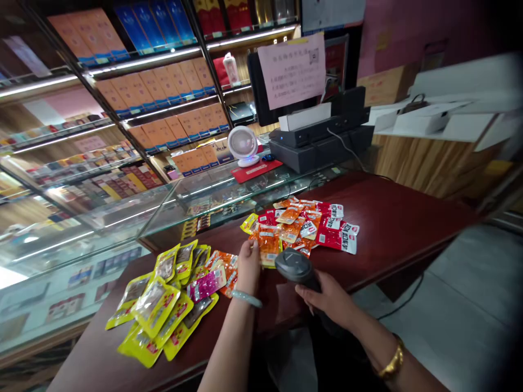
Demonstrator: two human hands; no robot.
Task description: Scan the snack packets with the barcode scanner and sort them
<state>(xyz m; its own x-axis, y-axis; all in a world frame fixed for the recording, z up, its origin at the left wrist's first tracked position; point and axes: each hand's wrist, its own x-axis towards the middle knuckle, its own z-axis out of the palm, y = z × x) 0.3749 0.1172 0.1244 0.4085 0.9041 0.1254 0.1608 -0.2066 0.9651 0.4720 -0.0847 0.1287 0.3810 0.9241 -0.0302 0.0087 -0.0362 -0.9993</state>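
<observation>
My right hand (324, 298) grips the handle of a dark barcode scanner (295, 264), whose head tilts over the table toward my left hand. With closed fingers, my left hand (248, 269) holds an orange snack packet (267, 242) by its left side. Behind that packet lies a heap of orange and red snack packets (338, 237). To the left of my left hand spreads a pile of yellow snack packets (157, 305). A purple packet (207, 284) rests at its right side, next to more orange ones.
The dark red table (379, 207) meets a glass display counter (163, 204). On the counter stand a small white fan (243, 142) and a monitor (261, 81) with a pink paper sign (293, 69). Shelves of boxed goods (159, 87) fill the back; white boxes (425, 117) stand at right.
</observation>
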